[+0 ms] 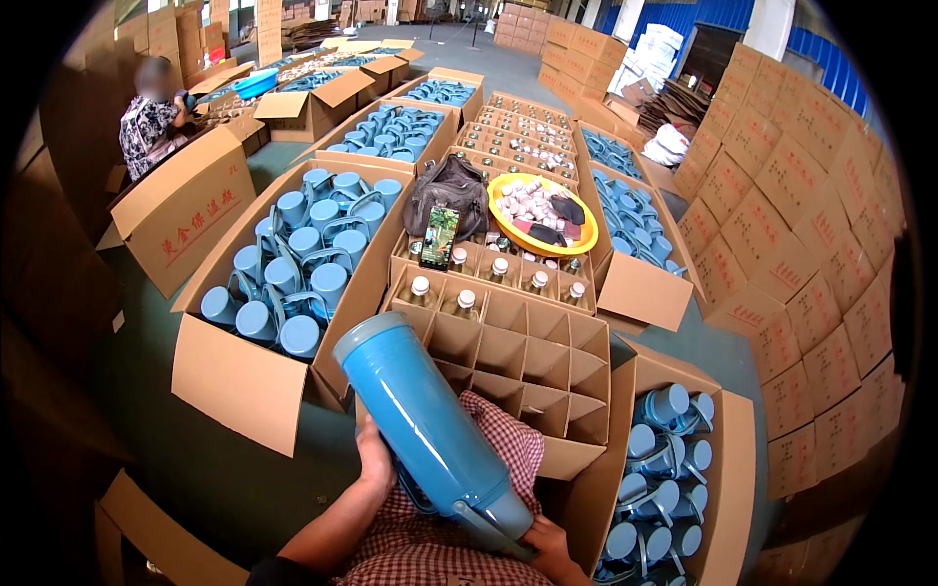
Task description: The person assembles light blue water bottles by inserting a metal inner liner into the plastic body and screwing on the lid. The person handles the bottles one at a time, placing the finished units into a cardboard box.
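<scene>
A blue thermos flask point(420, 415) lies slanted across my lap, its wide end up and to the left, its narrower end down toward the right. My left hand point(374, 459) grips its left side, the fingers partly hidden behind the body. At the narrower lower end, my right hand point(547, 547) is closed round the flask beside its handle. Under the flask is a red-and-white checked cloth point(508, 430). Just beyond it stands a divided carton point(562, 459) with bare compartments and a few silvery glass bottles with white caps point(420, 288) in its far row.
Open cartons of blue flasks stand left point(283, 269) and right point(669, 469). Ahead, a yellow basin point(583, 234) of small caps, a dark bag point(445, 190) and a phone point(440, 237) rest on bottle cartons. Stacked boxes point(782, 195) line the right; a person point(151, 122) sits far left.
</scene>
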Tool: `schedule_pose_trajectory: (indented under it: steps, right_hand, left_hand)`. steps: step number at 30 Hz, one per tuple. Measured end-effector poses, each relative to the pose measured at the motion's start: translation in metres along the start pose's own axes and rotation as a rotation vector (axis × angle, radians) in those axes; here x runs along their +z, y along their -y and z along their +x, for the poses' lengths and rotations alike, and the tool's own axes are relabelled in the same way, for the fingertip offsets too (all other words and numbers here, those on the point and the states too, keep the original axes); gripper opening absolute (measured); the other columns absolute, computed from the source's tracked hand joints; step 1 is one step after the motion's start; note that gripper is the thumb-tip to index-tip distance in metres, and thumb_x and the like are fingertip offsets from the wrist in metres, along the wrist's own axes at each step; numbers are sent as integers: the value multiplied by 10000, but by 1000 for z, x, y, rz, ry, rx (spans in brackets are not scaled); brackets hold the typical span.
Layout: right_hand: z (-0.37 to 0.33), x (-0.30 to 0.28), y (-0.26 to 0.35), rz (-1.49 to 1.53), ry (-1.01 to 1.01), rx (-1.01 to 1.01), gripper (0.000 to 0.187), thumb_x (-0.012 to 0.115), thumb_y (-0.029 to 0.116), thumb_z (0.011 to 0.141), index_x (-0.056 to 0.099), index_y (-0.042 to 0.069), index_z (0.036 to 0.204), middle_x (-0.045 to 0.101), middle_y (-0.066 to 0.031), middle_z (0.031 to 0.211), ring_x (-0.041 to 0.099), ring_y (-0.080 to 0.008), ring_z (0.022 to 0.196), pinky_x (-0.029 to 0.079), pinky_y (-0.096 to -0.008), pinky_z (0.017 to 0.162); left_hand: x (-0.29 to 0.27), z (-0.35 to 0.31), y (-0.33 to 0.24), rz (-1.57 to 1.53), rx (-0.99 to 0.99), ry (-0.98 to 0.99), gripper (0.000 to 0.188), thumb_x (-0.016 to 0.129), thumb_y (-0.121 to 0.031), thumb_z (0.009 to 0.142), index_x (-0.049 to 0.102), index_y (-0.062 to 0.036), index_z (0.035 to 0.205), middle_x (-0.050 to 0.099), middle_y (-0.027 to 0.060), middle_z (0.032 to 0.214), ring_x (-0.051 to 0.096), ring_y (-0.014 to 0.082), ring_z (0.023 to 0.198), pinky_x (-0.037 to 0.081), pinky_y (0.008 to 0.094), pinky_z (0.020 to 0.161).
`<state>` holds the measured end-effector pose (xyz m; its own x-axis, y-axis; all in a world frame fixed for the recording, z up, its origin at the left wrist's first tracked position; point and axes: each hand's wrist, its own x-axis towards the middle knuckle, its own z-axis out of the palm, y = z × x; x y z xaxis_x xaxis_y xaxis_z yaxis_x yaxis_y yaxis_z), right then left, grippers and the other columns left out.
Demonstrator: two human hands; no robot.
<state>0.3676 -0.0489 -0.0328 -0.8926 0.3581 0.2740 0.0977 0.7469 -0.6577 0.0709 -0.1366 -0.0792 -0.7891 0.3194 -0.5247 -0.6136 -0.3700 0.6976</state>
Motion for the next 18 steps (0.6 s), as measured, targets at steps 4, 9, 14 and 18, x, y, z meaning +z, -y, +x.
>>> schedule_pose_trajectory:
  steps: [4,9,14,18]
  right_hand:
    - [0,-10,9,62,-302,143,233,789,148,611,581,44,606,532,-94,586,508,-265,515,400,-354,493]
    - [-3,-72,6,408,-764,507,158,664,115,691,617,7,585,590,-65,588,555,-145,556,420,-262,541]
    - [-18,-114,8,535,-1036,593,121,607,66,781,616,-47,738,620,-85,621,583,-142,561,465,-251,552]
    - [-50,-148,-1,370,-1204,548,149,653,95,802,629,-39,864,617,-66,662,578,-133,553,478,-254,546]
  left_hand:
    - [15,-4,-5,223,-44,170,403,372,-369,986,572,-52,839,572,48,675,511,131,521,407,247,417]
    - [57,-23,13,383,-182,516,328,431,-320,973,587,-31,992,645,75,835,618,164,644,446,253,440]
    - [62,-12,12,590,52,700,267,448,-162,955,579,21,1098,664,128,988,666,185,764,432,211,480]
    - [44,5,20,665,18,645,236,457,-135,951,585,24,1071,670,130,953,668,178,721,432,214,464]
